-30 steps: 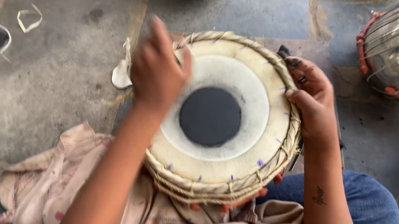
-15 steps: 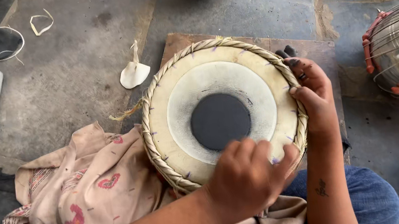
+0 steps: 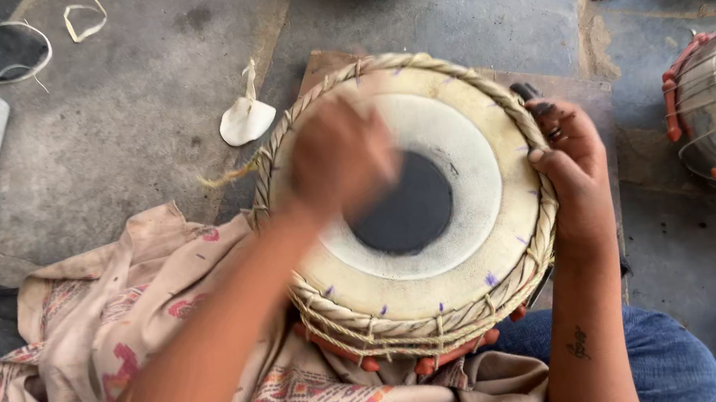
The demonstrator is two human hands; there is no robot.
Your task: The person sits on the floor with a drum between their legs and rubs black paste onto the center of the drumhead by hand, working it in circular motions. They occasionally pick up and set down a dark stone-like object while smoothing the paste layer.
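Drum (image 3: 438,246) in lap, skin up. Left hand (image 3: 338,157) blurred over skin, grip unclear. Right hand (image 3: 570,168) clasps right rim, nearer.

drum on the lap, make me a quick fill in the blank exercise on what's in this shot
1. The round patch in the middle of the drum skin is ____.
2. The right hand grips the drum's ____.
3. The blurred left hand is over the drum's ____.
4. The patterned cloth lies ____ the drum.

Missing words: black; rim; skin; under
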